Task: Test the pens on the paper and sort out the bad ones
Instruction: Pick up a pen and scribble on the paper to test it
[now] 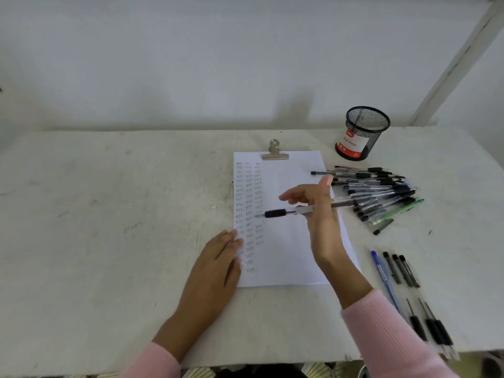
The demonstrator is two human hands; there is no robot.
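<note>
My right hand (319, 214) pinches one pen (275, 213) over the single paper (286, 255), my left hand (215, 266) lying flat on its edge, near one pen pile (381, 192), four separate pens (401, 271) and one mesh cup (362, 132).

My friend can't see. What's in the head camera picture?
The right hand holds a pen over paper with test marks; the left hand rests on the paper's edge. A pen pile and mesh cup sit to the right.
</note>
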